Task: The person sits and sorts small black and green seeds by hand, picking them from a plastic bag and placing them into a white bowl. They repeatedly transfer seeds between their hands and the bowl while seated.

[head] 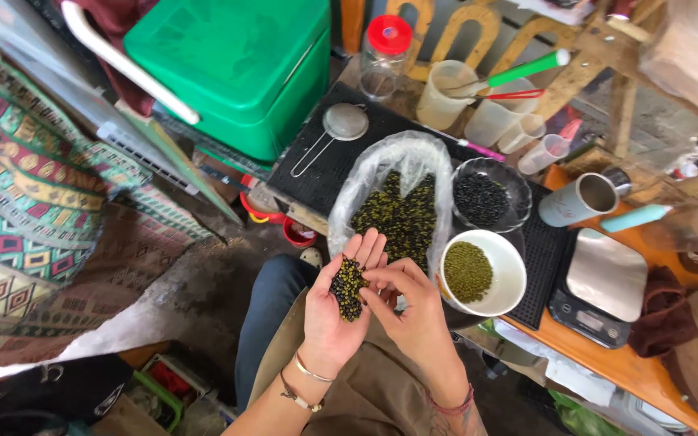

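Left hand (334, 311) open, palm up, cupping mixed beans (348, 288) — right hand (410, 311) fingertips pinching into pile. White bowl of green beans (468, 271) at three o'clock, plastic bag (401, 211) at twelve.

Cramped kitchen workspace: scale (603, 287), measuring cups (490, 121), strainer (343, 123).

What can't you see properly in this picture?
- Head view: the beans under the right hand, covered by its fingers on the left hand.
- Bottom of the plastic bag, hidden behind both hands.
- Kitchen scale display, too small to read.
- Green box, cut by the top edge.
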